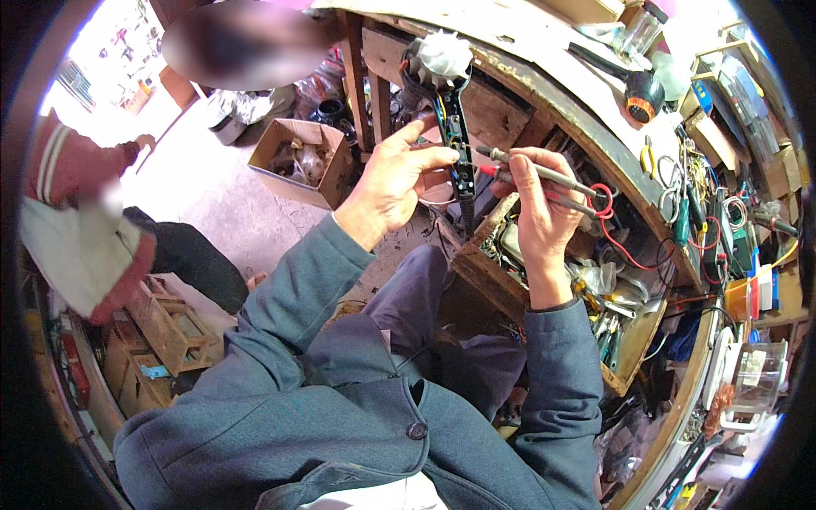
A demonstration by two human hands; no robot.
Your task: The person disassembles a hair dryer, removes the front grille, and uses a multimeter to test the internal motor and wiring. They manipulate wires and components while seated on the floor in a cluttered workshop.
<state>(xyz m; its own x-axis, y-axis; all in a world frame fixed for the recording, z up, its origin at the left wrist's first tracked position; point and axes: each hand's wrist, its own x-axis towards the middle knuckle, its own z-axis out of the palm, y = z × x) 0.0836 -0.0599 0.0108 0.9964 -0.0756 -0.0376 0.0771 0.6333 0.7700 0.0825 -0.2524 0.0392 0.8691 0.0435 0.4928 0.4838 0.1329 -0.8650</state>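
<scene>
My left hand point(399, 174) grips an opened black appliance handle point(455, 127) with a white fan at its top and a bare circuit board with coloured wires inside. My right hand point(534, 200) pinches two meter probes point(544, 174), one black and one red, with their tips touching the board. A red lead point(625, 251) curls from the probes toward the bench. I am seated, with blue sleeves and trousers in view.
An open wooden drawer point(510, 272) full of parts sits under my right hand. The workbench point(595, 127) holds a black hair dryer point(633, 89), pliers, screwdrivers and wires. A cardboard box point(302, 161) stands on the floor. Another person sits at left beside wooden crates point(170, 331).
</scene>
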